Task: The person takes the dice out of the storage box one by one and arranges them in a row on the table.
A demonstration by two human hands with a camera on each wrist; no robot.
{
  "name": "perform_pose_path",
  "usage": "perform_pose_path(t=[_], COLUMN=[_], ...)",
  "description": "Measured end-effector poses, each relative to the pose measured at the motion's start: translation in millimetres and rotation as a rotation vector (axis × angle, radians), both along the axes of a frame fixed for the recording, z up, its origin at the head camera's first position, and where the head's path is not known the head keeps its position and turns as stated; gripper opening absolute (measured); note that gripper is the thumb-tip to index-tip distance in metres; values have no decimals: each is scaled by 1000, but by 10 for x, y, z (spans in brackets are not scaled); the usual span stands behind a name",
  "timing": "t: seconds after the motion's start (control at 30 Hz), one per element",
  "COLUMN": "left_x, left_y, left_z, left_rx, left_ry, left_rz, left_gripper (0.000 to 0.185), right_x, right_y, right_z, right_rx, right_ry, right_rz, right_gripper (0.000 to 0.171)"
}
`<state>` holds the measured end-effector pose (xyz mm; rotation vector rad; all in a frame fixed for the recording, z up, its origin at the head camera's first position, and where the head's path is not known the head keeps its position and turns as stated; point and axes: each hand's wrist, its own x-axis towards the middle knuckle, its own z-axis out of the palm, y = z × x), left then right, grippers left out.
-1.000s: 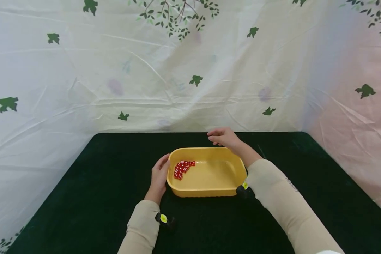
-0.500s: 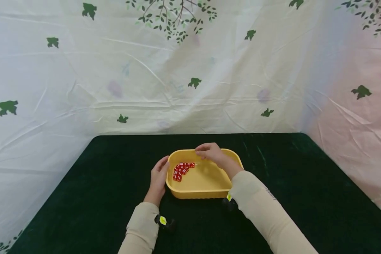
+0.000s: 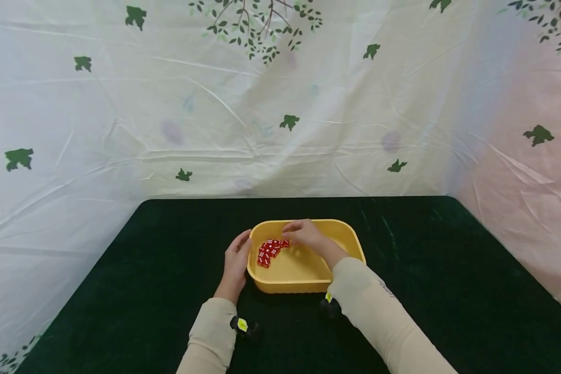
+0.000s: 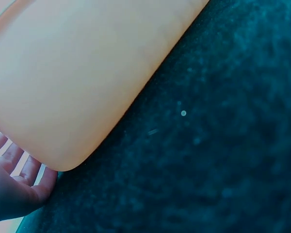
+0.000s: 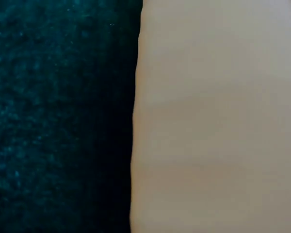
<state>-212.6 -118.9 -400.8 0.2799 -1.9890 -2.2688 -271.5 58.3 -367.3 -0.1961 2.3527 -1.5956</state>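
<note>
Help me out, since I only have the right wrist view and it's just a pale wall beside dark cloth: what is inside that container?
Observer: Red dice with white spots lie clustered toward the left end of the yellow tub.
Operator: Is anything near them?
Observer: Yes, the right hand reaches into the tub, with its fingertips by the cluster's right end. Whether they touch it, I can't tell.
Operator: Does anything touch the tub from outside?
Observer: The left hand does, with its fingers against the left end.
</note>
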Motion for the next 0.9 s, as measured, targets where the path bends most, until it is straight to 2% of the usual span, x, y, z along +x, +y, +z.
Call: perform_pose_path(t=[0.13,0.4,0.9], left_x=[0,-3,3], left_y=[0,16,14], left_z=[0,-17,13], left_rx=[-2,-9,-9], left_ry=[2,7,-5], left_rz=[11,6,10], left_gripper=[33,36,33], right_x=[-4,3,1], right_y=[11,27,37], right_z=[-42,-106,-119], right_rx=[-4,62,176], right_ry=[-20,-24,-20], right_rz=[4,11,59], right_gripper=[23,24,23])
